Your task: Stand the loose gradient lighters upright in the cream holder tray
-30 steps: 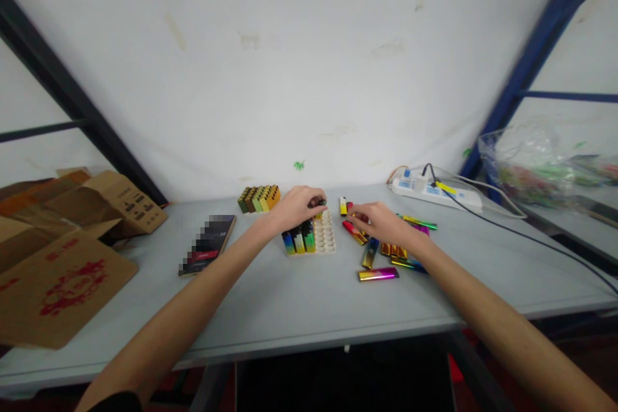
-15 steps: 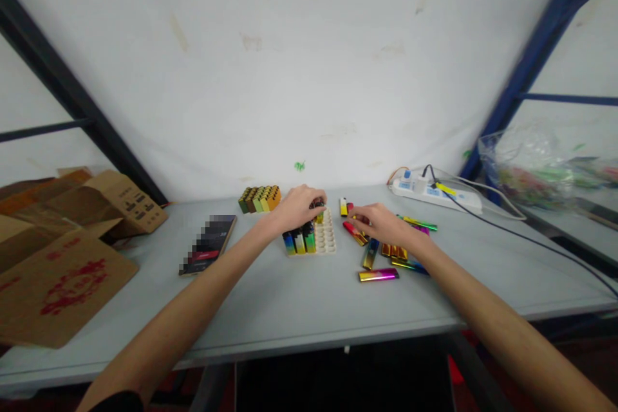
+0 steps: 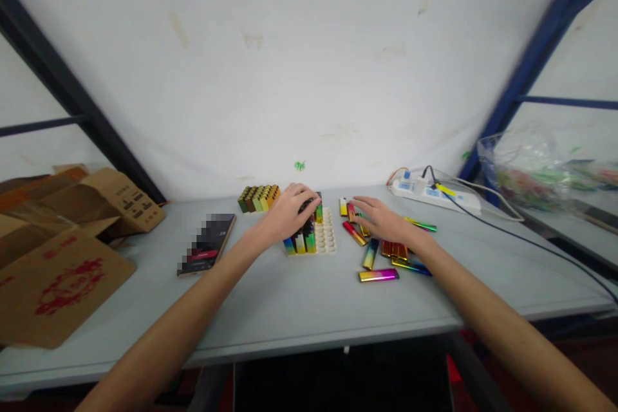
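Observation:
A white tray (image 3: 326,238) with rows of holes sits mid-table, and shiny lighters (image 3: 305,243) with black tops stand upright in its left part. My left hand (image 3: 286,211) is over these lighters, fingers curved and apart from the thumb. Just beyond its fingertips a green and gold lighter (image 3: 319,211) stands in the tray. Right of the tray, my right hand (image 3: 381,217) hovers above a loose pile, fingers stretched out and spread. Near its fingertips lie a red lighter (image 3: 351,211) and a white and yellow lighter (image 3: 343,206). Its palm hides part of the pile.
A block of upright gold and green lighters (image 3: 259,198) stands behind my left hand. A phone-like dark object (image 3: 207,244), partly pixelated, and cardboard boxes (image 3: 72,277) are to the left. A power strip (image 3: 434,196) with cables and a clear plastic bag (image 3: 526,161) are on the right.
My left hand has shifted slightly left, and its fingers have loosened from the lighter, which now stands in the tray. My right hand's fingers have straightened and spread over the pile.

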`<action>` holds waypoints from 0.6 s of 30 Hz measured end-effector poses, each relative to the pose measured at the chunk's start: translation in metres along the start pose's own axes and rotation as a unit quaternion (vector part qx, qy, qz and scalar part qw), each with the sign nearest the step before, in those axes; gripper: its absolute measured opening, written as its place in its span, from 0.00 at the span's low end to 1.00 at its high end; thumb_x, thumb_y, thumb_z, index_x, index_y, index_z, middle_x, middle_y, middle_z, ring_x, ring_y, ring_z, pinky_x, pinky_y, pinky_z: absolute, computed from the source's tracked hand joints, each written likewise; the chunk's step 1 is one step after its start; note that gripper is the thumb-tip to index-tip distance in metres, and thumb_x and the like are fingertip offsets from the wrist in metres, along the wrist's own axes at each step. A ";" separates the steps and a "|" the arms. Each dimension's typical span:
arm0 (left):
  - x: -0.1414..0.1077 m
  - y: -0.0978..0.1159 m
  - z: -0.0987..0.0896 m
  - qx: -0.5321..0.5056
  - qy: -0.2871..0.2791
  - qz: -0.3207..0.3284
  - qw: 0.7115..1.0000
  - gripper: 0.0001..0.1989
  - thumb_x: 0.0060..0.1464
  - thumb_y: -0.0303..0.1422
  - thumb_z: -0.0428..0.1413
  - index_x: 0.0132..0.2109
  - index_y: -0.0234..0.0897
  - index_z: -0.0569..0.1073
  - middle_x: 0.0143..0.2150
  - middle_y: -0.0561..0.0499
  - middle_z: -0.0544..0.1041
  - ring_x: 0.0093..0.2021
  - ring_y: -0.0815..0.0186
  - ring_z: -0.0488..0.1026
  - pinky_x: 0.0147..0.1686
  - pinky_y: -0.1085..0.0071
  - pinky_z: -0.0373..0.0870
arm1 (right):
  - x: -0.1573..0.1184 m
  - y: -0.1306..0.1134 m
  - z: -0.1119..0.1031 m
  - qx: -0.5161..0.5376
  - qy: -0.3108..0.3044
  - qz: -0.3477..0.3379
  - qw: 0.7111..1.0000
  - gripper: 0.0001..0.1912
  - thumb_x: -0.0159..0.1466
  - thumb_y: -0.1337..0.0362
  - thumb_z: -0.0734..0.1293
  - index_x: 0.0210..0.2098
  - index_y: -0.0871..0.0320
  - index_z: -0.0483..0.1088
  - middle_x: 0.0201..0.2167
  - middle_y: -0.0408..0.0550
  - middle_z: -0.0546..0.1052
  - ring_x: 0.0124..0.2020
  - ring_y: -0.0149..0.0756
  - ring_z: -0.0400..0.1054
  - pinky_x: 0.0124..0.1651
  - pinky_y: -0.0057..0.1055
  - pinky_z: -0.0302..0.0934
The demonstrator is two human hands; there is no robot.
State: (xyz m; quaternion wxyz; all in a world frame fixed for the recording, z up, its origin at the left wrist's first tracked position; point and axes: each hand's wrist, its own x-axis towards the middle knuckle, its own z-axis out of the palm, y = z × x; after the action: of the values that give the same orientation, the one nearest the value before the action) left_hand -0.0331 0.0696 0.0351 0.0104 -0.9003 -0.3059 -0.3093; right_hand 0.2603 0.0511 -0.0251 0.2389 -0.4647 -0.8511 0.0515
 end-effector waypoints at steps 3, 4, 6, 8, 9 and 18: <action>-0.007 0.005 -0.008 0.000 0.025 -0.001 1.000 0.17 0.72 0.38 0.45 0.44 0.37 0.76 0.44 0.44 0.78 0.48 0.58 0.73 0.55 0.59 0.69 | 0.003 -0.002 0.003 0.009 -0.038 -0.006 0.999 0.24 0.75 0.54 0.59 0.63 0.59 0.69 0.65 0.60 0.71 0.67 0.49 0.63 0.70 0.47 0.55; -0.009 0.006 -0.010 0.000 0.032 -0.003 0.999 0.17 0.72 0.38 0.45 0.43 0.37 0.76 0.43 0.45 0.79 0.47 0.58 0.73 0.54 0.60 0.69 | 0.004 -0.002 0.004 0.007 -0.044 -0.003 0.999 0.23 0.75 0.54 0.58 0.61 0.59 0.71 0.63 0.60 0.72 0.65 0.48 0.66 0.69 0.45 0.57; -0.011 0.008 -0.011 -0.004 0.044 -0.007 0.999 0.16 0.72 0.38 0.46 0.42 0.37 0.75 0.41 0.45 0.79 0.46 0.59 0.73 0.53 0.61 0.69 | 0.007 -0.003 0.005 -0.013 -0.037 0.025 0.999 0.21 0.75 0.55 0.58 0.56 0.61 0.73 0.56 0.61 0.77 0.58 0.46 0.71 0.63 0.42 0.62; -0.013 0.009 -0.010 -0.011 0.051 -0.010 0.999 0.15 0.71 0.37 0.46 0.41 0.37 0.75 0.41 0.45 0.79 0.46 0.59 0.73 0.52 0.60 0.69 | 0.011 -0.002 0.007 -0.049 -0.020 0.077 0.996 0.19 0.74 0.54 0.61 0.49 0.62 0.75 0.48 0.61 0.79 0.50 0.45 0.75 0.56 0.38 0.65; -0.014 0.009 -0.009 -0.015 0.052 -0.011 0.998 0.15 0.71 0.37 0.47 0.42 0.37 0.75 0.41 0.45 0.79 0.46 0.59 0.74 0.52 0.60 0.69 | 0.013 -0.001 0.007 -0.066 -0.014 0.103 0.992 0.18 0.73 0.53 0.63 0.45 0.62 0.75 0.45 0.60 0.80 0.46 0.45 0.75 0.52 0.37 0.66; -0.016 0.013 -0.004 -0.035 0.052 -0.014 0.998 0.14 0.70 0.37 0.47 0.42 0.37 0.76 0.42 0.44 0.80 0.45 0.59 0.74 0.51 0.61 0.71 | 0.016 0.008 0.012 -0.104 0.015 0.201 0.974 0.17 0.69 0.64 0.67 0.55 0.65 0.72 0.44 0.61 0.81 0.43 0.45 0.76 0.44 0.33 0.65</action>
State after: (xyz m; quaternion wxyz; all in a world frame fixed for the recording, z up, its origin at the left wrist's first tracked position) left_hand -0.0383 0.0493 0.0317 -0.0093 -0.8785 -0.3068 -0.3661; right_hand 0.2533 0.0700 -0.0323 0.1864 -0.6492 -0.7374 0.0026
